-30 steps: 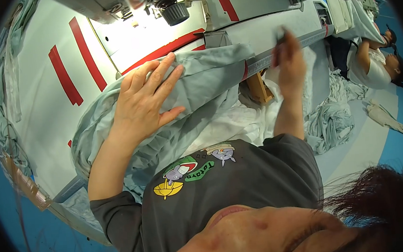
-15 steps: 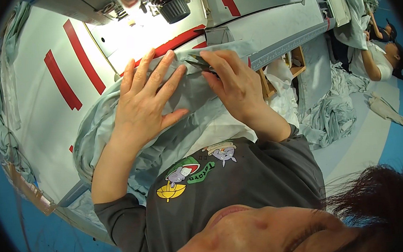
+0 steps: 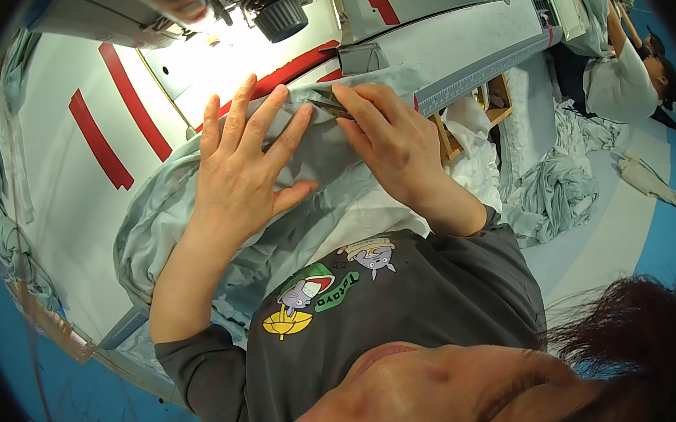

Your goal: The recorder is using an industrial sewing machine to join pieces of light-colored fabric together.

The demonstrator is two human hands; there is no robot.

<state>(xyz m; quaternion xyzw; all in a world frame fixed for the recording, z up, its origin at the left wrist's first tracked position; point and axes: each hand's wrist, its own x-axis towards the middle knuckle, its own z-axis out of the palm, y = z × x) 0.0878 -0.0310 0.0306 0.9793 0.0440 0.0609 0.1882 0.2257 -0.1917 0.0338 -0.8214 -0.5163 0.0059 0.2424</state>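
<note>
Pale grey-green cloth (image 3: 313, 145) lies bunched along the front of the sewing table and hangs over its edge towards me. My left hand (image 3: 243, 167) rests flat on it with the fingers spread, the fingertips near the cloth's far edge. Dark thread snips (image 3: 331, 108) are gripped in my right hand (image 3: 387, 132), their points aimed left at the cloth between my two hands. The cloth's upper edge runs beside a red tape strip (image 3: 287, 70). Part of the snips is hidden by my right fingers.
A sewing machine head (image 3: 279, 17) with a bright lamp stands just beyond my hands. A measuring ruler (image 3: 494, 72) follows the table's front edge at right. Below it is a wooden drawer (image 3: 498, 103). Cloth heaps (image 3: 551, 194) lie farther right, near a co-worker (image 3: 622, 89).
The snips' blades, apart before, are now closer together. Both hands have stayed almost in place. The co-worker at the right has raised an arm.
</note>
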